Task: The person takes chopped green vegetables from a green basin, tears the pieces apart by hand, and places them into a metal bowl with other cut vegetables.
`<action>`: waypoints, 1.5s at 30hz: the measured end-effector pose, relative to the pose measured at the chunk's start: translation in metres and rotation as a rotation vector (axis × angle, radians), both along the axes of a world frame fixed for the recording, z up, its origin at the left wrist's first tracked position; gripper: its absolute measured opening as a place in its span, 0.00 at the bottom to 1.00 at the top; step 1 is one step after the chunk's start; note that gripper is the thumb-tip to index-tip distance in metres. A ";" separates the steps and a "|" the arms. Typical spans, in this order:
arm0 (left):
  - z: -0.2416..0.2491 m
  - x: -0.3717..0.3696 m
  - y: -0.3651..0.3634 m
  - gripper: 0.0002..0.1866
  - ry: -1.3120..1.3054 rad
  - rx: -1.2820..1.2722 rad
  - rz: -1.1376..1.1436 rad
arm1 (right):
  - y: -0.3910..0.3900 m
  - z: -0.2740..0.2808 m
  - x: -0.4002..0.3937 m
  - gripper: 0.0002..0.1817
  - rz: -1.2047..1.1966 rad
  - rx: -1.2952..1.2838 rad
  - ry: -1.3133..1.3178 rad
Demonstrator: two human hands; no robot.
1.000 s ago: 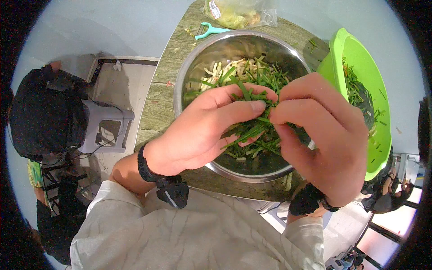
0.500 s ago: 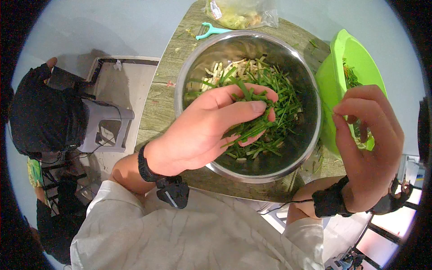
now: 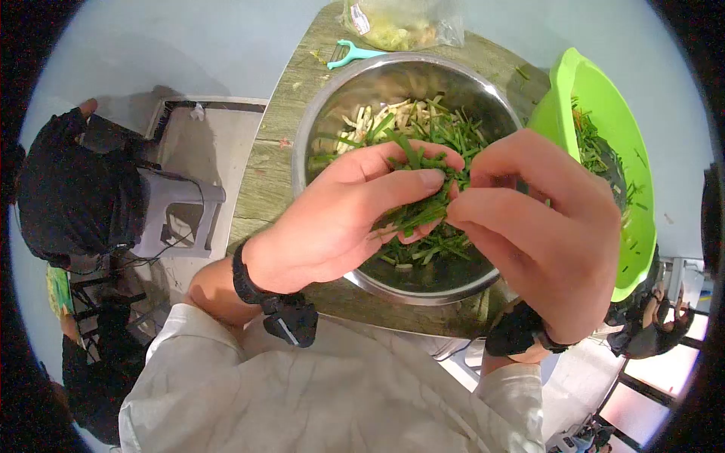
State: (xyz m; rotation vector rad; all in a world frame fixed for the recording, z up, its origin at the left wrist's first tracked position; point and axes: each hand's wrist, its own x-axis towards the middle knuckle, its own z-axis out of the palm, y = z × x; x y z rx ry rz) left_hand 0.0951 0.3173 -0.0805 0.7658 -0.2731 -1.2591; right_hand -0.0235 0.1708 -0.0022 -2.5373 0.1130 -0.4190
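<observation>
My left hand (image 3: 343,208) is curled, palm up, around a clump of chopped garlic chives (image 3: 423,208) above the steel bowl. My right hand (image 3: 547,223) has come in from the right, its thumb and fingertips pinched at the edge of that clump. The fingertips partly hide the bits between them. Below both hands is the large steel bowl (image 3: 303,143). Inside it, more cut chives (image 3: 461,136) lie beside pale cut strips (image 3: 366,121).
A bright green plastic basin (image 3: 636,260) with cut greens stands tilted at the right. Behind the bowl are a turquoise peeler (image 3: 353,53) and a clear plastic bag (image 3: 408,30) of scraps. A grey stool (image 3: 177,204) with black cloth stands at the left; another person (image 3: 657,325) shows at lower right.
My right hand has moved left from beside the green basin to the chives in my left hand. The basin has tilted and shifted slightly. My left hand has stayed nearly still.
</observation>
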 end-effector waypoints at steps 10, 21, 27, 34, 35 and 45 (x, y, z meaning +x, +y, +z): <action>-0.003 0.002 0.001 0.13 -0.069 -0.013 -0.042 | -0.027 0.005 -0.019 0.14 0.174 -0.158 -0.148; -0.002 -0.002 0.001 0.13 -0.049 0.009 -0.005 | -0.025 0.004 -0.016 0.16 0.082 -0.275 -0.119; 0.001 -0.003 -0.001 0.14 -0.032 0.038 0.029 | 0.002 -0.009 0.000 0.15 0.072 -0.077 -0.080; -0.004 -0.005 -0.001 0.14 -0.220 0.037 0.073 | 0.000 -0.003 -0.002 0.14 0.078 -0.030 -0.072; -0.005 -0.004 -0.001 0.14 -0.225 0.024 0.061 | -0.002 -0.001 -0.003 0.14 0.088 -0.046 -0.089; 0.001 -0.002 0.000 0.12 -0.087 0.034 -0.001 | -0.018 -0.001 -0.013 0.13 0.007 -0.304 -0.073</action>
